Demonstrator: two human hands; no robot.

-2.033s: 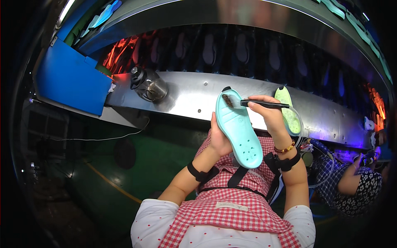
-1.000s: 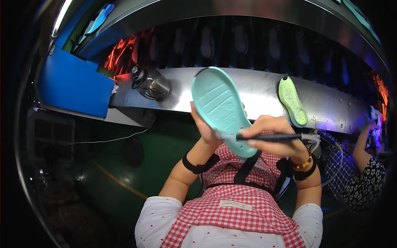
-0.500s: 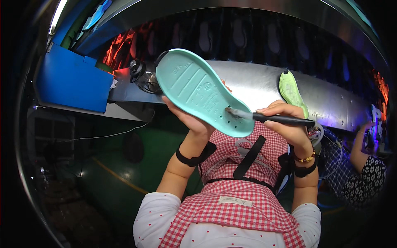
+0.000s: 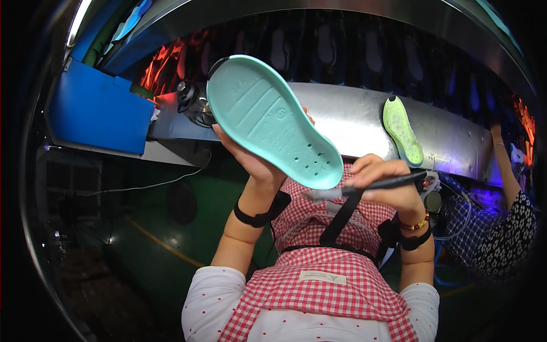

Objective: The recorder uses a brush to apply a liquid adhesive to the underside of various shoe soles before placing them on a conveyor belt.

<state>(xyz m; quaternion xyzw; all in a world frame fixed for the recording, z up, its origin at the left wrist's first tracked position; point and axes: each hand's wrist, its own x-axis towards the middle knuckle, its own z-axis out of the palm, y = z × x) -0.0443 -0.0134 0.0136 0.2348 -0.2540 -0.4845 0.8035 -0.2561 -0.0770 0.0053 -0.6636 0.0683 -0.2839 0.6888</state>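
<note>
A turquoise shoe sole is held up in front of me, tilted, its hollow face with raised bars and several small holes toward me. My left hand wraps round its edge from below, with fingertips showing on the far side. In my right hand is a black-handled brush, gripped between thumb and fingers. The brush's pale tip is blurred and sits just below the sole's lower end, over my checked apron; I cannot tell whether they touch. A black patch marks the sole's upper left end.
Along the far side runs a metal ledge bearing a light green sole and a clear bottle with a black lid. Beyond it, soles hang in a dark, red-lit opening. A blue box stands left. At right a co-worker's arm reaches toward the ledge.
The brush has come off the holed part of the sole and moved down below its lower end. The turquoise sole has shifted slightly up and left. The co-worker's arm has reached farther forward.
</note>
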